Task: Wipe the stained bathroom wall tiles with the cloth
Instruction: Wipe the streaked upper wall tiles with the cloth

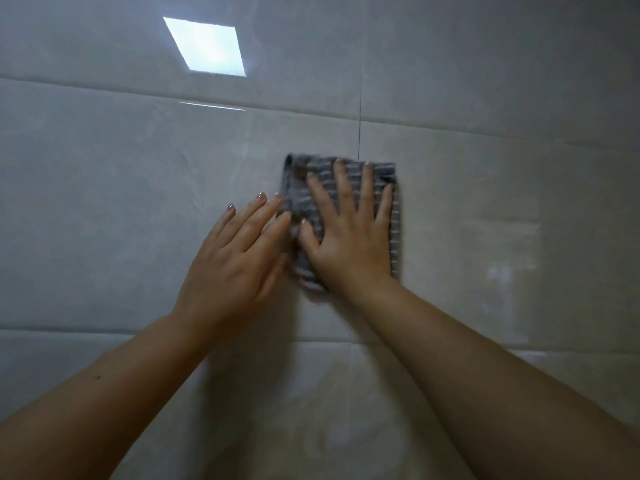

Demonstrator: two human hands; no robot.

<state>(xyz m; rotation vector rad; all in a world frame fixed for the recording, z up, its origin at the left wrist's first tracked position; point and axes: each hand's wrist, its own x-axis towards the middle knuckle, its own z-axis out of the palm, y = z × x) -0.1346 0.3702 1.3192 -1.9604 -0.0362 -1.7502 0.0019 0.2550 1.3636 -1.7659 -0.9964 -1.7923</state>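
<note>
Cloth (394,233) flat on wall tiles (104,202), long axis vertical; our right hand (349,237) presses it, fingers spread straight. Left hand (232,261) beside it, fingertips touching its left edge, fingers straight.

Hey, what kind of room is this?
Probably a bathroom or similar tiled wet room: the view is filled by large glossy pale wall tiles with thin grout lines, a bright light reflection shines off the glaze, and the right hand presses a grey striped cloth flat against them.
</note>
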